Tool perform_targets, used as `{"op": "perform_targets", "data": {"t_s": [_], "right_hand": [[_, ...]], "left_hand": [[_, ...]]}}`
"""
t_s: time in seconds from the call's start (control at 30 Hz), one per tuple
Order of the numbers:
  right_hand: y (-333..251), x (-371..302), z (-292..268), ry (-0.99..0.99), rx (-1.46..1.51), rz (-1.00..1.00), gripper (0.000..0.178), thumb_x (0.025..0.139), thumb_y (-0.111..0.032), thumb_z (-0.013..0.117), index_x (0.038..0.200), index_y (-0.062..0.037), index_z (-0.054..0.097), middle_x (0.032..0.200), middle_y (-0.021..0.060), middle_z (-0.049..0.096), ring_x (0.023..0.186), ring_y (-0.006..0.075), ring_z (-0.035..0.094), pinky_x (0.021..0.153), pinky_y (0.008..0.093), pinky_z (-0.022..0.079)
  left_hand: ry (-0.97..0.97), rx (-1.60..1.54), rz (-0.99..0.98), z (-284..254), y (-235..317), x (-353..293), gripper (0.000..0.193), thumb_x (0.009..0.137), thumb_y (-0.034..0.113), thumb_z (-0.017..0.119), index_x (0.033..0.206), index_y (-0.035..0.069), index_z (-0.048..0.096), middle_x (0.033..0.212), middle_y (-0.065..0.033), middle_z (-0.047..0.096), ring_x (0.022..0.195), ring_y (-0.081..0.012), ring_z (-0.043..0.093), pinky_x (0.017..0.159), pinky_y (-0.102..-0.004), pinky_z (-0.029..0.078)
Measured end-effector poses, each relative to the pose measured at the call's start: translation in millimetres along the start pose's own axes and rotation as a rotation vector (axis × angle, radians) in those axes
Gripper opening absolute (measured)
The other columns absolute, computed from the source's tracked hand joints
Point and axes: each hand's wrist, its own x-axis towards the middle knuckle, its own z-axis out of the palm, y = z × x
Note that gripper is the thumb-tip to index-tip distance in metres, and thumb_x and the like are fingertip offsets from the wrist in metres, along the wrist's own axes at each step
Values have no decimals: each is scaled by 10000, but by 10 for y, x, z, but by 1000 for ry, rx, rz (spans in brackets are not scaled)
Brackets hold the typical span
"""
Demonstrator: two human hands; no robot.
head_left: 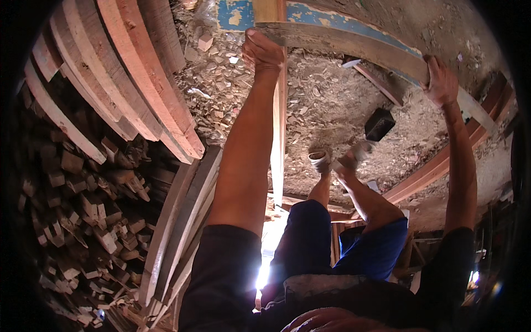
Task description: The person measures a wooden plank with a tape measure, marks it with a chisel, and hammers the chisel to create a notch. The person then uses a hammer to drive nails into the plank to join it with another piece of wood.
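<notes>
A long weathered brown plank stretches across the upper right. My left hand is closed at its left end, fingers curled under. Farther along, my right hand wraps round the same plank with its fingers over the edge. Behind it runs a board with flaking blue paint, partly covered by the plank. A pale upright-looking timber passes beside my left hand and forearm, and its upper part crosses the blue board.
Several thick reddish timbers lie at the upper left, above a heap of wood offcuts. Wood chips cover the ground. A black block-like object sits near my feet, and a long reddish beam lies at the right.
</notes>
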Motion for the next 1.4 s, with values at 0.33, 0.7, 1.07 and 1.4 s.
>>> {"op": "perform_targets", "data": {"t_s": [0.33, 0.7, 1.07, 1.4], "right_hand": [[-33, -1, -29, -43, -16, 27, 720, 683, -158, 920, 1300, -130, 552, 1153, 127, 654, 1038, 386, 674, 850, 489, 543], [-67, 29, -126, -72, -13, 49, 758, 613, -211, 967, 1253, -161, 565, 1156, 99, 623, 1082, 349, 666, 905, 481, 517], [-277, -104, -83, -58, -99, 172, 822, 602, -223, 977, 1296, -163, 541, 1216, 118, 598, 1192, 356, 602, 1002, 496, 463], [-1996, 376, -236, 312, 29, 156, 888, 720, -282, 921, 1496, -125, 519, 1502, 222, 525, 1381, 429, 492, 1184, 530, 383]], "left_hand": [[24, -116, 128, 127, -248, 62, 655, 1086, 470, 301, 1062, -75, 663, 976, -333, 704, 970, -541, 652, 847, -603, 473], [94, 96, 116, 167, -388, 92, 736, 1123, 522, 263, 1060, -103, 648, 1047, -363, 686, 948, -566, 626, 865, -616, 472], [-4, 150, 52, 128, -310, 2, 621, 1129, 399, 248, 1262, -58, 648, 1257, -343, 666, 1202, -526, 595, 1085, -570, 429], [-83, -11, -2, -131, 78, -59, 655, 1123, 477, 254, 1353, -5, 631, 1456, -271, 601, 1333, -476, 555, 1143, -511, 412]]}}
